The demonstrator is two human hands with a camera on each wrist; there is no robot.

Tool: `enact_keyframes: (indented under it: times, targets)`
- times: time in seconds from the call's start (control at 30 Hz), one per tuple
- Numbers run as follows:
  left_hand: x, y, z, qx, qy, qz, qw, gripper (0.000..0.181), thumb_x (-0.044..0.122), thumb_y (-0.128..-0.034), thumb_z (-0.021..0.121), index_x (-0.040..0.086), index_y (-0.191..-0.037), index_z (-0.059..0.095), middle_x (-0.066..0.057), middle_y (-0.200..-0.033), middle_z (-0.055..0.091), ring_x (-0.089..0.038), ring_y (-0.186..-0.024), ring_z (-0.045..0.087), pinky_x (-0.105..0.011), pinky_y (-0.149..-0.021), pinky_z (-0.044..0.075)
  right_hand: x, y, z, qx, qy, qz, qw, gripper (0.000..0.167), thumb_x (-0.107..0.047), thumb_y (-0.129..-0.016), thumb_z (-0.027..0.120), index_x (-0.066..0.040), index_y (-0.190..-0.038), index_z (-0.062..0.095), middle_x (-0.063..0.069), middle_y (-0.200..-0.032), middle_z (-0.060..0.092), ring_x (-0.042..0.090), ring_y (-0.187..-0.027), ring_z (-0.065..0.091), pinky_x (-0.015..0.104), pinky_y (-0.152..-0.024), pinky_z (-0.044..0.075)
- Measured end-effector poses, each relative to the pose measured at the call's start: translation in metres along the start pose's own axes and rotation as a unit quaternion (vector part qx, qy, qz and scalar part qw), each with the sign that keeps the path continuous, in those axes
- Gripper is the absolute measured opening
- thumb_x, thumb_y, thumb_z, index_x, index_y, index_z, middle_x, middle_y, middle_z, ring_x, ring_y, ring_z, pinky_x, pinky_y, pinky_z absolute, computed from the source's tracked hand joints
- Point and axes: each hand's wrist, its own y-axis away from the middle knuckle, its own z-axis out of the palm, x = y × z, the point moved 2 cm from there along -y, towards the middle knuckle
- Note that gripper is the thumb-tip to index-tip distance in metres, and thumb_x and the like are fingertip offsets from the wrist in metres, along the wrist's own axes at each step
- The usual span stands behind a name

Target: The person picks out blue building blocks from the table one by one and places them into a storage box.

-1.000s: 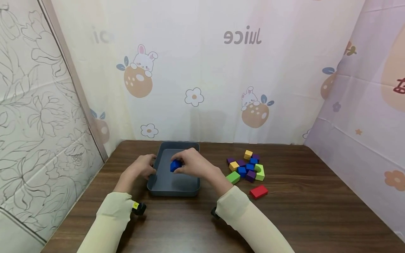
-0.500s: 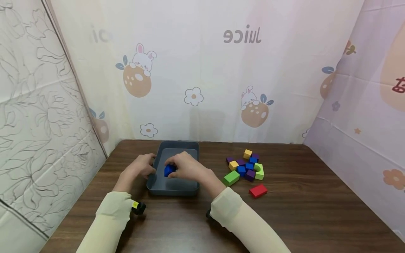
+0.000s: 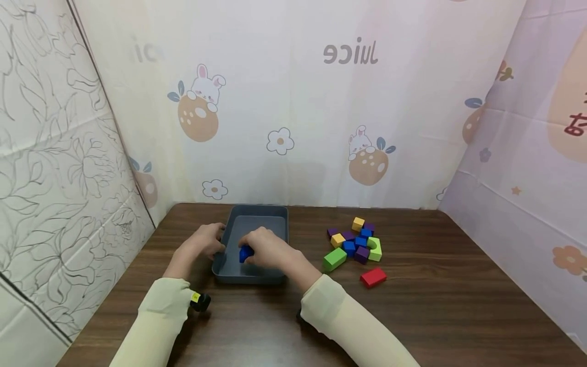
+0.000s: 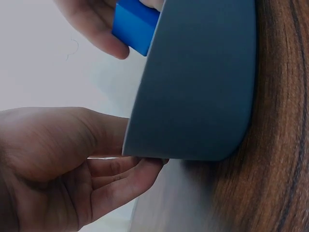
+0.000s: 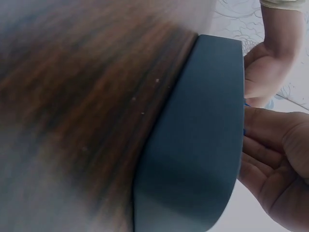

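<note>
A grey rectangular tray [image 3: 251, 279] rests on the table. My left hand [image 3: 206, 241] grips its left wall; in the left wrist view the thumb of the left hand [image 4: 58, 159] goes behind the rim while the fingers lie along the outside. Over the tray's inside, my right hand [image 3: 268, 248] pinches a blue block [image 3: 245, 253] between thumb and fingers. That blue block [image 4: 136, 25] shows partly above the rim in the left wrist view. In the right wrist view the tray wall [image 5: 193, 135] hides most of the block and the fingertips of the right hand [image 5: 280, 159].
Right of the tray lies a cluster of blue, purple and yellow blocks [image 3: 349, 248], with a light green notched block [image 3: 375, 251] at its side. A green block [image 3: 335, 259] and a red block [image 3: 373, 278] lie nearer. A patterned curtain [image 3: 293, 102] stands behind the table.
My right hand has moved left and then down with the blue block, lower into the tray. My left hand has kept its place on the tray's left side.
</note>
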Motion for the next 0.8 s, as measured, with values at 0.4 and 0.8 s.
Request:
enact_keyframes:
  times: [0.4,0.8]
  targets:
    - [-0.0001,0.0007,0.0007,0.000,0.005,-0.008,1.0000,0.065,-0.005,-0.0931,0.070,-0.012,-0.151,0.041,-0.033,-0.122,0.065,-0.030,-0.086,0.074,-0.039,-0.066,0.067,0.0032,-0.0009,0.0058,-0.010,0.012,0.015,0.9998,0.041,-0.018,-0.093,0.084,-0.009,-0.131,0.075,0.004,-0.124,0.074,0.016,-0.111,0.071,0.023,-0.090,0.061]
    - [0.0015,0.0016,-0.0002,0.001,0.006,-0.008,0.9999,0.066,-0.005,-0.0931,0.070,-0.012,-0.152,0.041,-0.033,-0.123,0.064,-0.031,-0.089,0.073,-0.039,-0.065,0.067,-0.0007,-0.0032,0.0084,-0.033,0.013,0.019,0.9992,0.040,-0.022,-0.092,0.086,-0.010,-0.129,0.076,0.002,-0.120,0.075,0.014,-0.107,0.071,0.022,-0.087,0.061]
